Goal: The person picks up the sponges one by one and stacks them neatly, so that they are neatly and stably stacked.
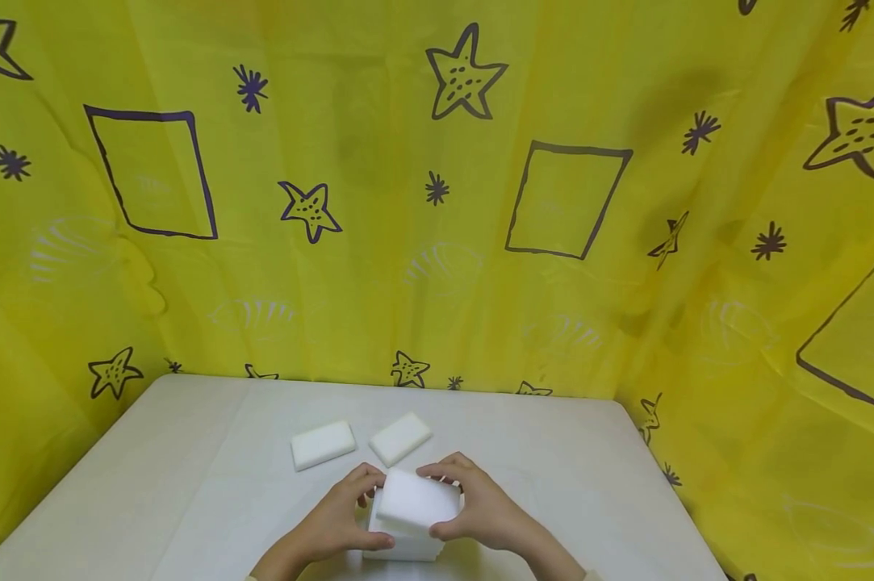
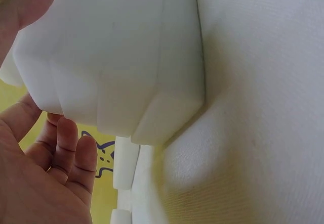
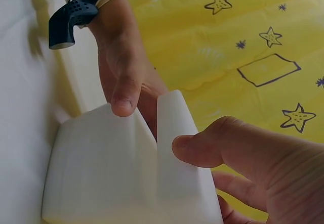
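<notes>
"How is the right hand (image 1: 491, 512) placed?"

"Its thumb and fingers are parted by the width of the top block (image 1: 418, 499), pinching it toward its right end, thumb near, fingers on the far side."

"And where does that block lie?"

"To the left of that hand, over a stack of white blocks (image 1: 403, 550). Its long axis runs roughly left to right, a little slanted."

"Flat on the stack?"

"No, tilted. The right wrist view shows a wedge-shaped gap that widens toward the left hand (image 1: 335, 516). I can't tell whether the narrow end touches. That tilt over the stack is, I'd judge, the relation that counts."

"Which hand is nearer to it?"

"The right, since it has hold of it. The left is just beside the other end, moderately spread around the stack's left side, thumb on the near face, fingers curled at the far one."

"Anything farther out?"

"Beyond the hands, a left loose block (image 1: 324, 445) and a right loose block (image 1: 400, 439) lie apart on the white table (image 1: 219, 492). A yellow curtain (image 1: 364, 137) hangs behind."
</notes>
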Available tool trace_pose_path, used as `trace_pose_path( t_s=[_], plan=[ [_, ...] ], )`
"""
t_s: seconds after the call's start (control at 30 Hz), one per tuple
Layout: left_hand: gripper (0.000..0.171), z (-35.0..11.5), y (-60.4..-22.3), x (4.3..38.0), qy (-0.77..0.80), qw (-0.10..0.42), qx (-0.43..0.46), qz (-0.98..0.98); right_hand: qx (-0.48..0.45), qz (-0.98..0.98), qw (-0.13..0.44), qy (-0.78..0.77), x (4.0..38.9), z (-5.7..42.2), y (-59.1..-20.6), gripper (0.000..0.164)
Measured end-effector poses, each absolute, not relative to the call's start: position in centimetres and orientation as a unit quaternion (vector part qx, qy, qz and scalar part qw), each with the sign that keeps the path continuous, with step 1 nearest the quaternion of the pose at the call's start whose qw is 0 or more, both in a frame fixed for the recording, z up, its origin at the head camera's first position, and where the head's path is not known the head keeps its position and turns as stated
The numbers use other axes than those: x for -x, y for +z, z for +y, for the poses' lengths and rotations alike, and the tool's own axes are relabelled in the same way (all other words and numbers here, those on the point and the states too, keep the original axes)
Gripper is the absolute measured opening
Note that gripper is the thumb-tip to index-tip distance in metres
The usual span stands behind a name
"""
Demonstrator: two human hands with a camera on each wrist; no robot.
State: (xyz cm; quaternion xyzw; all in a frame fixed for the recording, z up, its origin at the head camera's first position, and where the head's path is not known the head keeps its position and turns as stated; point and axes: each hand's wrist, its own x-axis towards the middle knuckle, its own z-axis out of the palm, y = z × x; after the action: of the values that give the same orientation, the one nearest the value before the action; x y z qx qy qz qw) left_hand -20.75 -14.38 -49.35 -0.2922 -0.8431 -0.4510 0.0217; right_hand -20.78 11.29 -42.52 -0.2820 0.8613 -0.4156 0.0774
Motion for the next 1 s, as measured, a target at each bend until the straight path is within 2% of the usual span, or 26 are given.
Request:
trace_pose_path(
  t_s=[0.67,1.0],
  plan=[
    [0.054,-14.39,-49.36,20.67,-0.443,0.033,0.298,-0.845,0.291,0.859,0.078,-0.415,20.83,10.56,-43.21,0.061],
    [0.059,-14.35,-49.35,20.73,-0.454,0.033,0.303,-0.837,0.297,0.859,0.073,-0.41,20.84,10.49,-43.25,0.058]
  ],
)
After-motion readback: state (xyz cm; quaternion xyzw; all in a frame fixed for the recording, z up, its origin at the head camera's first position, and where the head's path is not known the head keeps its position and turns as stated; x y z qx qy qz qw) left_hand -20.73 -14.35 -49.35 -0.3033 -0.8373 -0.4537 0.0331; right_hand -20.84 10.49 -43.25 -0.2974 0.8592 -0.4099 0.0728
